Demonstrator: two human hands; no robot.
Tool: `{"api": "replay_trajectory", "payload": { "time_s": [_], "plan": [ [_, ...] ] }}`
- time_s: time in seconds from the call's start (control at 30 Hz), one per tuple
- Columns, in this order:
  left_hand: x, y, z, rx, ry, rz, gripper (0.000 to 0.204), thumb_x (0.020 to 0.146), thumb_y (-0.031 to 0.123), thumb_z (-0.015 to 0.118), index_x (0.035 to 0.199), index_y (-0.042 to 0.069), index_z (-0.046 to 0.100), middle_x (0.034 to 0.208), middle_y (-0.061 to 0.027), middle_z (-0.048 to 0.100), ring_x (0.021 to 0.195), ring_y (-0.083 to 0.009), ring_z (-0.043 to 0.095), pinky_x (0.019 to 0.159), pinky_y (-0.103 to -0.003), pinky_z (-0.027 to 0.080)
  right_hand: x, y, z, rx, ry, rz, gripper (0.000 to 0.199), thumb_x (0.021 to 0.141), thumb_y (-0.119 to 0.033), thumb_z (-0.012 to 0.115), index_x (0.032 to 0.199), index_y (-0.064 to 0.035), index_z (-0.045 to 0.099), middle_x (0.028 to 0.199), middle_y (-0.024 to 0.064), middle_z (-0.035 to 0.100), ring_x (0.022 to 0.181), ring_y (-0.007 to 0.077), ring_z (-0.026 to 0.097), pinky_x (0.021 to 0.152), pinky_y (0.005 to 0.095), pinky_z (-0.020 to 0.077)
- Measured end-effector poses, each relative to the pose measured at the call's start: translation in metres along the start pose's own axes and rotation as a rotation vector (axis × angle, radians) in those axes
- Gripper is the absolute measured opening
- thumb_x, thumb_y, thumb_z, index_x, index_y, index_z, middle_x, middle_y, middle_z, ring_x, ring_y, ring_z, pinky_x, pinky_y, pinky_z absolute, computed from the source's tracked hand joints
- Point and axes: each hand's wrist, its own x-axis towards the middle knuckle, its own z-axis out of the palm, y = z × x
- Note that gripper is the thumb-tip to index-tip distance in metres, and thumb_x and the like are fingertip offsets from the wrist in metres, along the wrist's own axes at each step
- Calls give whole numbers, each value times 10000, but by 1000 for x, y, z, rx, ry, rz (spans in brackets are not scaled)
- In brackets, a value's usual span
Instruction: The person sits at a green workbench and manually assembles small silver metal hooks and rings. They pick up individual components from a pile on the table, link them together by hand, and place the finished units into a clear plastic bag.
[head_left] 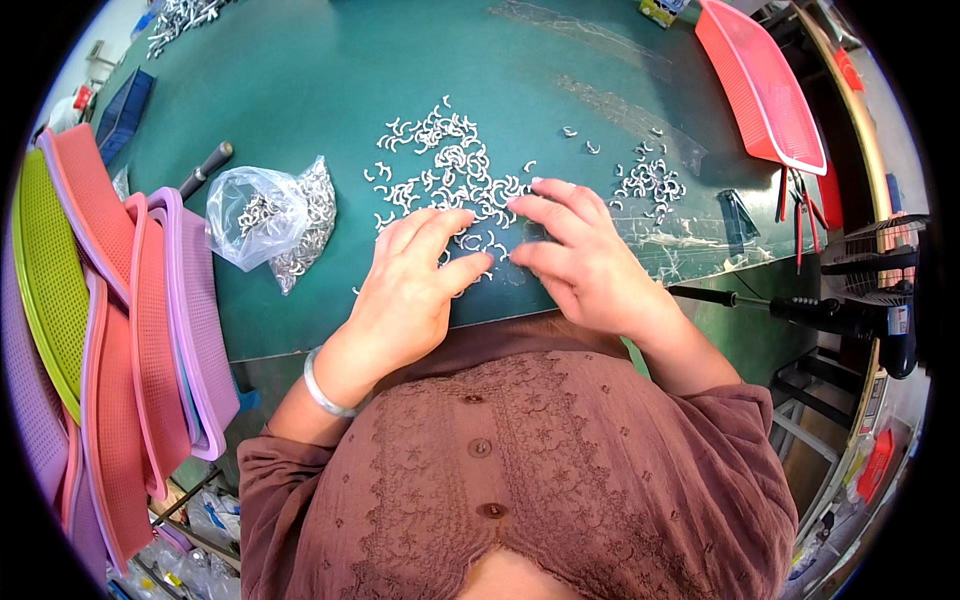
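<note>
Small curved silvery metal pieces (462,160) lie in a loose pile on the green tabletop, spreading toward me between my hands. My left hand (415,280) rests over the near left part of the pile, thumb and fingers apart. Opposite it, my right hand (580,250) reaches in from the right with its fingers spread, their tips at the pile's edge. Neither hand visibly grips a piece, though some pieces under the left palm are hidden. A smaller heap of like pieces (650,182) lies right of my right hand.
A clear plastic bag (255,215) of metal pieces lies left, near a dark-handled tool (208,168). Stacked plastic baskets (160,330) crowd the left edge. A red basket (760,90) stands far right, above red-handled pliers (802,215). A fan (870,260) stands beyond the right edge.
</note>
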Motion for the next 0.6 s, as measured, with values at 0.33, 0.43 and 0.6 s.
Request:
{"api": "replay_trajectory", "payload": {
  "time_s": [0.33, 0.43, 0.6],
  "plan": [
    [5, -2, 3, 114, 9, -25, 401, 760, -8, 577, 1124, 115, 695, 1266, -176, 536, 1204, -359, 482, 990, -477, 375, 6, 5, 1, -134, 16, 48, 393, 711, 40, 589, 1072, -76, 692, 1335, 184, 521, 1287, 422, 406, 1053, 527, 345],
    [9, -3, 3, 196, 18, -99, 421, 772, -26, 560, 1137, 133, 697, 1288, -168, 534, 1222, -371, 470, 1023, -490, 354, 11, 4, 6, -175, 12, 79, 397, 707, 36, 591, 1075, -75, 691, 1340, 183, 515, 1294, 419, 399, 1058, 524, 343],
    [10, -6, -1, 251, 4, -132, 434, 779, -20, 553, 1167, 126, 681, 1307, -166, 525, 1237, -377, 457, 1042, -504, 331, 15, 6, 4, -151, -11, 48, 399, 694, 35, 599, 1066, -75, 689, 1350, 177, 503, 1309, 406, 388, 1063, 523, 337]
  ]
}}
